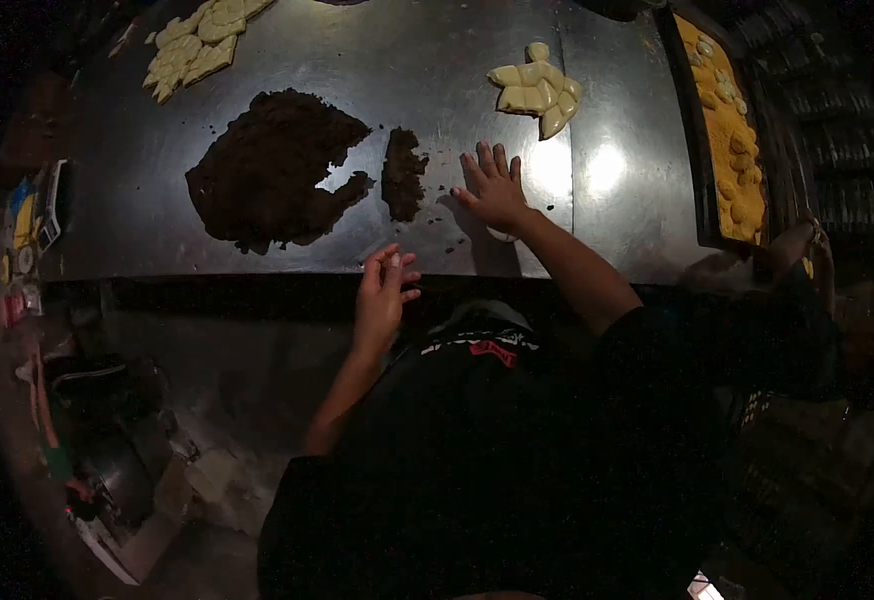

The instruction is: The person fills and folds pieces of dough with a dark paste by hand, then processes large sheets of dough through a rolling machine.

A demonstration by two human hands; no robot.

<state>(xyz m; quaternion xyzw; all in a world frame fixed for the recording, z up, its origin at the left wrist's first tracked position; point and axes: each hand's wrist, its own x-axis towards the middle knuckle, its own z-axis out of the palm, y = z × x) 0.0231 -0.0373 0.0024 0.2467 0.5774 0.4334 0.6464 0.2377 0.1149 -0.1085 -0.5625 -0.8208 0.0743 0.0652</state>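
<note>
My right hand (500, 193) lies flat with fingers spread over the metal worktop (447, 60). A pale piece, apparently dough (502, 236), shows partly from under its heel; the rest is hidden. My left hand (385, 285) is at the worktop's front edge, fingers loosely bent and apart, with nothing visible in it. Left of my right hand is a narrow strip of dark brown crumbly mass (404, 175). Beyond that spreads a larger heap of the same dark mass (272, 170). Above my right hand sits a cluster of pale dough pieces (539, 88).
More pale dough pieces (197, 48) lie at the back left. On the right stands a dark-rimmed tray of orange-yellow crumbs (732, 140) with several dough pieces in it. Another person's arm (792, 245) is near that tray. Dark crumbs dot the worktop.
</note>
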